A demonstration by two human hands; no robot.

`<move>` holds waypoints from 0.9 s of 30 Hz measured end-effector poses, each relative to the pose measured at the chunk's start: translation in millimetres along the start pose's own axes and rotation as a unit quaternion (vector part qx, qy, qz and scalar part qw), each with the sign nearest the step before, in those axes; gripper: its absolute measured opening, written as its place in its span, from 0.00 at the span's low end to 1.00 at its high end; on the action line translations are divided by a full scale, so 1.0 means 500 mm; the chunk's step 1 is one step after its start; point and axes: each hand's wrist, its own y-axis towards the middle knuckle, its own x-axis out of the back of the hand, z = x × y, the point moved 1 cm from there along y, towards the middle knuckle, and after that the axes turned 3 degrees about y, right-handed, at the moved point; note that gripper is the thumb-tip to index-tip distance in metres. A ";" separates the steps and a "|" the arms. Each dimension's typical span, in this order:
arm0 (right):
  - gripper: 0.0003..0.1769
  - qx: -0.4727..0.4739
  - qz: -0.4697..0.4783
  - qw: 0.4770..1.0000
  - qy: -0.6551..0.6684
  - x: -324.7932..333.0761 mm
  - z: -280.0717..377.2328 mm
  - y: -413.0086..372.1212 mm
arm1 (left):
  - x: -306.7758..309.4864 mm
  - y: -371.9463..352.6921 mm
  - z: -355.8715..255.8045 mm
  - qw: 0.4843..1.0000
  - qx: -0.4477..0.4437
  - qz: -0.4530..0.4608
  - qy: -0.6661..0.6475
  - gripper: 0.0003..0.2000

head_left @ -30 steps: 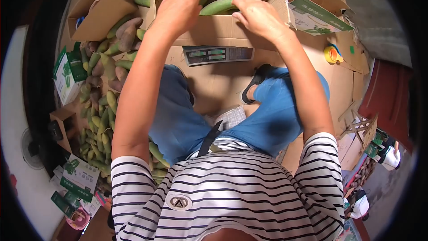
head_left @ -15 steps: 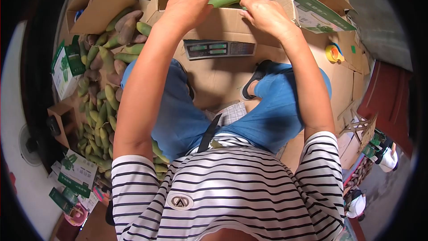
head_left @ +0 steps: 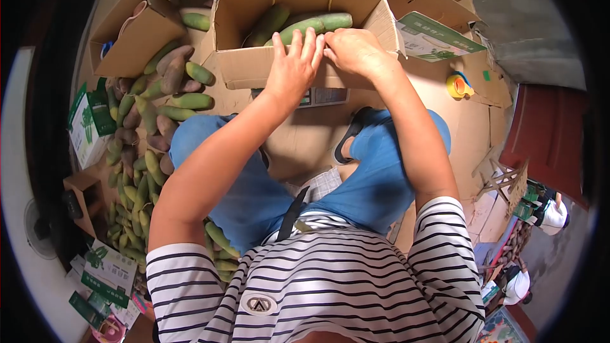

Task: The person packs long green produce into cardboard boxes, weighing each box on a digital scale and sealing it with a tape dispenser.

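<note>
An open cardboard box (head_left: 241, 67) stands in front of me, with long green radishes (head_left: 333, 22) lying inside. My left hand (head_left: 295, 60) is open, its fingers stretched and slightly spread over the box's front edge, the tips close to a radish. Right beside it, my right hand (head_left: 356, 51) has bent fingers closed at the same front edge. The two hands meet around the middle of that edge. What lies under the right fingertips is partly hidden. Beneath the box shows part of a scale (head_left: 327, 97).
A large pile of green radishes (head_left: 152, 168) covers the floor to my left. Another open carton (head_left: 136, 32) stands at the upper left, and printed cartons (head_left: 432, 38) at the right. A yellow tape roll (head_left: 459, 86) lies on the cardboard floor. People are in the lower right background.
My hands have come together at the middle of the box's front edge; the left one has spread its fingers. The box appears lower in view and hides more of the scale. The view has shifted slightly.
</note>
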 end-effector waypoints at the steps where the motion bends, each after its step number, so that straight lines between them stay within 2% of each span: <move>1: 0.16 0.002 0.002 1.000 0.005 0.012 -0.002 -0.002 | 0.005 -0.003 -0.003 1.000 -0.006 -0.012 -0.014 0.38; 2: 0.16 0.004 -0.062 0.998 0.031 0.028 -0.004 -0.007 | 0.009 -0.009 -0.003 0.999 -0.023 -0.035 -0.023 0.37; 4: 0.17 0.009 -0.188 0.979 0.082 0.074 -0.008 -0.024 | 0.025 -0.017 -0.006 0.996 -0.045 0.021 -0.068 0.37; 6: 0.20 0.095 -0.421 0.898 0.086 0.113 -0.011 -0.014 | 0.038 -0.021 0.006 0.991 -0.038 -0.045 -0.123 0.31; 7: 0.21 0.101 -0.453 0.883 0.076 0.135 -0.026 0.006 | 0.046 -0.018 0.012 0.985 -0.030 -0.069 -0.153 0.28; 8: 0.19 0.091 -0.504 0.857 0.059 0.149 -0.044 0.035 | 0.053 -0.017 0.018 0.979 -0.025 -0.091 -0.183 0.25; 9: 0.25 0.114 -0.546 0.830 -0.025 0.166 -0.060 0.060 | 0.056 -0.008 0.031 0.967 -0.019 -0.114 -0.227 0.12; 10: 0.32 0.134 -0.581 0.795 -0.111 0.180 -0.084 0.087 | 0.060 -0.007 0.037 0.966 -0.012 -0.123 -0.227 0.10; 12: 0.39 0.071 -0.474 0.859 -0.179 0.138 -0.172 0.171 | 0.070 0.001 0.047 0.962 -0.004 -0.148 -0.232 0.06; 13: 0.37 0.012 -0.329 0.937 -0.120 0.166 -0.176 0.180 | 0.078 0.004 0.049 0.961 0.006 -0.150 -0.232 0.04; 14: 0.35 -0.051 -0.176 0.982 -0.053 0.192 -0.166 0.195 | 0.082 0.008 0.055 0.960 0.014 -0.146 -0.238 0.03; 16: 0.34 -0.028 -0.081 0.994 -0.062 0.207 -0.175 0.230 | 0.082 0.023 0.068 0.957 0.023 -0.139 -0.254 0.03; 18: 0.30 0.053 -0.064 0.991 -0.104 0.193 -0.187 0.245 | 0.081 0.039 0.074 0.953 0.044 -0.164 -0.251 0.01; 20: 0.15 0.037 -0.070 0.991 -0.109 0.202 -0.150 0.180 | 0.081 0.049 0.069 0.955 0.021 -0.189 -0.229 0.01; 21: 0.13 0.056 -0.100 0.988 -0.099 0.187 -0.169 0.162 | 0.091 0.050 0.063 0.953 0.010 -0.186 -0.239 0.01; 22: 0.12 0.078 -0.133 0.984 -0.088 0.183 -0.175 0.133 | 0.101 0.049 0.054 0.951 -0.017 -0.186 -0.245 0.01; 23: 0.12 0.064 -0.115 0.989 -0.071 0.181 -0.192 0.095 | 0.112 0.045 0.045 0.950 -0.042 -0.184 -0.250 0.01; 27: 0.15 -0.029 -0.166 0.985 -0.047 0.163 -0.253 -0.187 | 0.195 0.028 -0.021 0.926 -0.187 -0.165 -0.283 0.02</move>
